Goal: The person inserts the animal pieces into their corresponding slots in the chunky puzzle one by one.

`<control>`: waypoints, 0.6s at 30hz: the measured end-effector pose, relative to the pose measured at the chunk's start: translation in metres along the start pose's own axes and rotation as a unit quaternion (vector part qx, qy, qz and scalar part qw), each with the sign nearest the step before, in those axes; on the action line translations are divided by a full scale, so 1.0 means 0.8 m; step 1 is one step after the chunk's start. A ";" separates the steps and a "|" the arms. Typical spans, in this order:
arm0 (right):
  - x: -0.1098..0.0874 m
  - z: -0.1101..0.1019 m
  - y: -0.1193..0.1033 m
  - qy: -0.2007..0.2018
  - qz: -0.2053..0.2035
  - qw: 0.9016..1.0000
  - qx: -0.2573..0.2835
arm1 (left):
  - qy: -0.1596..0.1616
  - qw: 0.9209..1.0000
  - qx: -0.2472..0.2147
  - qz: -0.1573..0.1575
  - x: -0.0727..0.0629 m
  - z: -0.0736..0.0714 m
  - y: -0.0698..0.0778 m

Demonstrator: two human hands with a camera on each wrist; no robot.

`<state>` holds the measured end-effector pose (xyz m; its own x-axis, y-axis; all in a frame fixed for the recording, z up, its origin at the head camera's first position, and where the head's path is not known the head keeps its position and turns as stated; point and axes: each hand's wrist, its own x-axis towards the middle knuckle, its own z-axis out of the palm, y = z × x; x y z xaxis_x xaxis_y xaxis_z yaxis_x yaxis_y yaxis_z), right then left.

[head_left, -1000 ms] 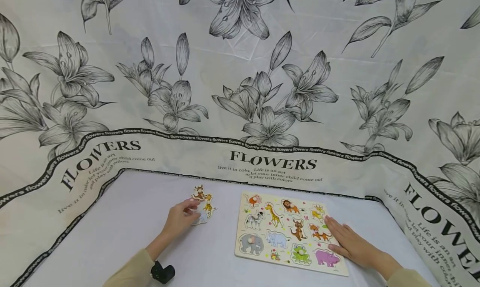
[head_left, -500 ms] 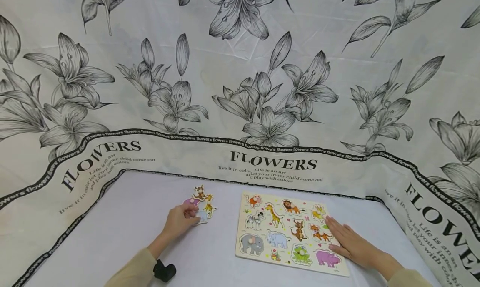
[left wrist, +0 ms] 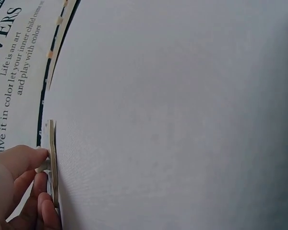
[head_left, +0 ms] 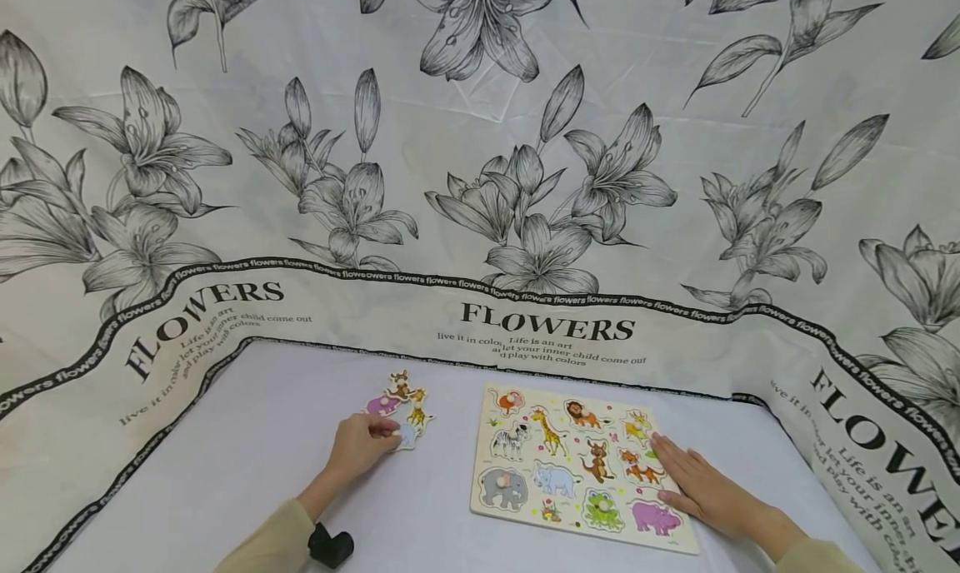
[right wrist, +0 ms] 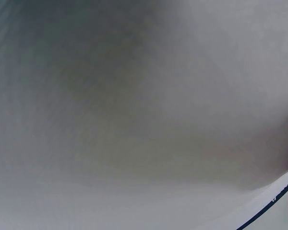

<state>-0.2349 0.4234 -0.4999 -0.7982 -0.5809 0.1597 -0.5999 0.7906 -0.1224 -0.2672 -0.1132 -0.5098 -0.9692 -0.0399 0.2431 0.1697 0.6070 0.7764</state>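
Note:
My left hand [head_left: 358,446] pinches a light-blue animal puzzle piece [head_left: 407,435] on the white tabletop. In the left wrist view, thumb and fingers hold the small knob of this piece, seen edge-on [left wrist: 53,182]. Right beside it lie a purple hippo piece [head_left: 382,406], a brown kangaroo piece [head_left: 400,385] and a giraffe piece [head_left: 417,411]. With fingers straight, my right hand [head_left: 705,490] rests against the right edge of a wooden animal puzzle board [head_left: 547,396]. Knobbed elephant [head_left: 503,487], frog [head_left: 602,508] and lion [head_left: 583,412] pieces sit in the board.
A black object [head_left: 331,545] is by the left sleeve. White cloth printed with flowers and lettering [head_left: 547,321] rises behind the tabletop and along both sides. The right wrist view mostly shows blurred pale surface.
The left hand has shifted slightly down, uncovering more of the purple hippo piece, and now covers part of the light-blue piece. My right hand and the board stay almost in place.

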 end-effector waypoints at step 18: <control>0.001 -0.002 -0.003 -0.010 0.009 1.000 -0.001 | -0.003 0.999 -0.037 0.007 -0.011 0.005 0.027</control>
<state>-0.2341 0.4215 -0.4979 -0.8098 -0.5703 0.1379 -0.5854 0.8012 -0.1240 -0.2560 -0.0966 -0.4972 -0.9675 -0.0262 0.2515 0.1968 0.5466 0.8139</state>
